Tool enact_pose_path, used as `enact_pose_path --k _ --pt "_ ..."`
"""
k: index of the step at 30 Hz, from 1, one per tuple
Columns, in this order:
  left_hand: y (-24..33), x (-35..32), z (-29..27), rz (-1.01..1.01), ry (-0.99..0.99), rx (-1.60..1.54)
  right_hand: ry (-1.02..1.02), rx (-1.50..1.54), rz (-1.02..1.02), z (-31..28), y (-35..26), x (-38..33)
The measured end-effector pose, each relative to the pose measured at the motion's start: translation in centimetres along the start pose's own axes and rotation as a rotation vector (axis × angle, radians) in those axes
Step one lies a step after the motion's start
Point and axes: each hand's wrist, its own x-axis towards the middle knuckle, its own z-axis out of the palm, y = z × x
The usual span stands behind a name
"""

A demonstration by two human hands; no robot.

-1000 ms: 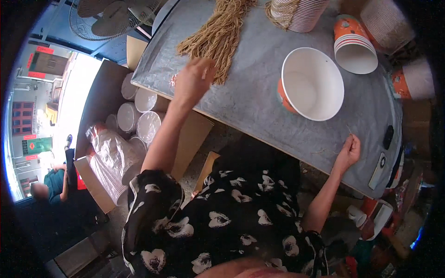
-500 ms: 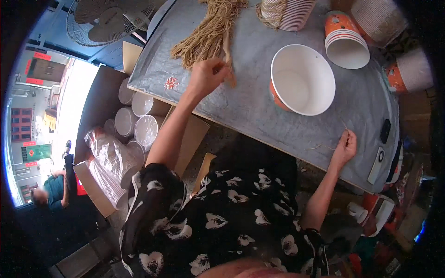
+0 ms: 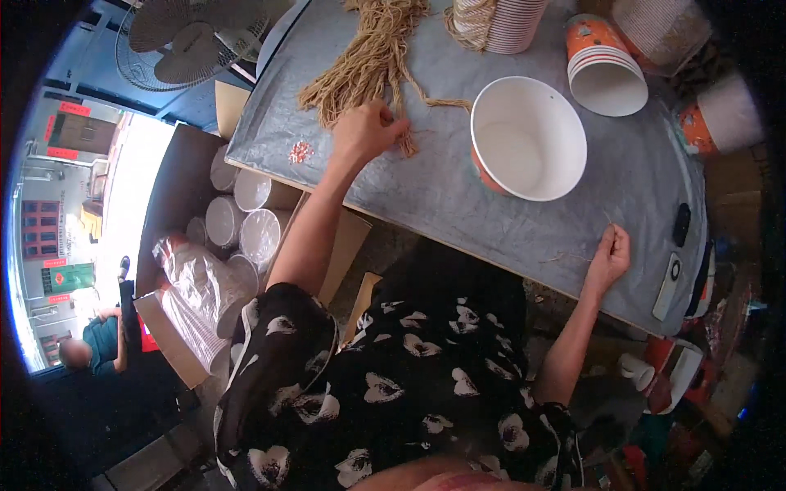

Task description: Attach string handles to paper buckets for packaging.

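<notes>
Print on paper tub (image 3: pixel 528 143) unreadable. Twine strand (image 3: pixel 450 103) now trails from bundle (image 3: pixel 352 69) toward tub. Left hand (image 3: pixel 360 135) curled, hold unclear; right hand (image 3: pixel 608 258) pinches thin thread (image 3: pixel 608 217).

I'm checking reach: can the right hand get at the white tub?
Probably yes: the white tub sits on the tabletop just beyond the right hand, with nothing bulky between them.

Beyond the left grip (image 3: pixel 366 133), passage is blocked by the twine bundle (image 3: pixel 360 69); farther right of it, by the white paper tub (image 3: pixel 528 143). Between tub and right grip (image 3: pixel 611 257), a stretch of tabletop (image 3: pixel 565 222) is left open. Rightward of the right grip, the way is narrowed by a black object (image 3: pixel 682 225).
</notes>
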Motion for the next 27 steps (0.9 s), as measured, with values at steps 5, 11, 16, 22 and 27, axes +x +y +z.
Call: enact_pose_path --k 5,11,16,22,27 --pt "-1.3 0.9 -0.9 -0.091 -0.036 -0.305 0.004 -0.013 -0.002 0.1 -0.6 -0.1" --pt "2.1 -0.3 -0.9 -0.042 0.104 -0.04 0.024 0.035 0.039 0.2 -1.7 -0.3" --pt "0.4 -0.2 2.0 0.034 0.086 -0.095 -0.007 -0.02 0.034 0.3 -1.0 -0.1" --pt "4.1 -2.1 -4.3 0.466 0.551 -0.098 0.003 0.013 0.014 0.1 -1.1 -0.4" --pt "4.4 -7.0 -3.7 0.239 -0.407 0.006 0.004 -0.01 0.025 0.2 -0.6 -0.1"
